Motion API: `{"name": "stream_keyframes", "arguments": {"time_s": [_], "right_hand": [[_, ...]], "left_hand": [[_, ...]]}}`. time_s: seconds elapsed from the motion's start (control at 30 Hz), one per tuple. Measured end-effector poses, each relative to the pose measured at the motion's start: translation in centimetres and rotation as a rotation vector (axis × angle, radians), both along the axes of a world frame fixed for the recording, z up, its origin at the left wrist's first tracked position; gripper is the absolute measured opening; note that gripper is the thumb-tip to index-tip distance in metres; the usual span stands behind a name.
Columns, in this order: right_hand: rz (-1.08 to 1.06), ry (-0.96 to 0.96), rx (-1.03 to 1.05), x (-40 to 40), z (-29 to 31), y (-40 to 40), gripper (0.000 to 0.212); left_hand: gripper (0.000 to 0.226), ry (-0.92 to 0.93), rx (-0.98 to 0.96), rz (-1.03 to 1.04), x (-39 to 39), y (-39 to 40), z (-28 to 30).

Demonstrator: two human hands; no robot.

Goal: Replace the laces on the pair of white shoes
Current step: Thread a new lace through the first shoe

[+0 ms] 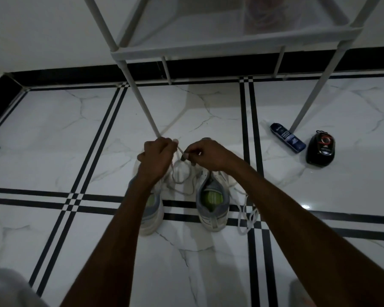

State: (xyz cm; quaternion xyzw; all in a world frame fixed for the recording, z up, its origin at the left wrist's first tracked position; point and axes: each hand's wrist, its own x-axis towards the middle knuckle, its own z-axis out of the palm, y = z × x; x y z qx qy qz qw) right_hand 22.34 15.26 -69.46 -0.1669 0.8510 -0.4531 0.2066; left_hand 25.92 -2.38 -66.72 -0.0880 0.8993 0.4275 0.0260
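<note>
Dimly, left hand (157,155) and right hand (205,155) pinch a lace (179,149), hiding shoe toes.

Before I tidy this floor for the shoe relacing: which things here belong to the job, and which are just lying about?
Belongs to the job:
- left shoe
- right shoe
- lace held by the left hand and right hand
- loose lace beside the right shoe

Just lying about:
- blue tube
- black case
- white rack
</note>
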Motion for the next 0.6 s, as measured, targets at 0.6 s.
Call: {"name": "stream_keyframes", "arguments": {"time_s": [0.6], "right_hand": [[-0.540,0.015,-0.115,-2.8,0.0,0.7,0.031]], "left_hand": [[0.046,-0.019,0.008,-0.041,0.5,-2.3,0.1]]}}
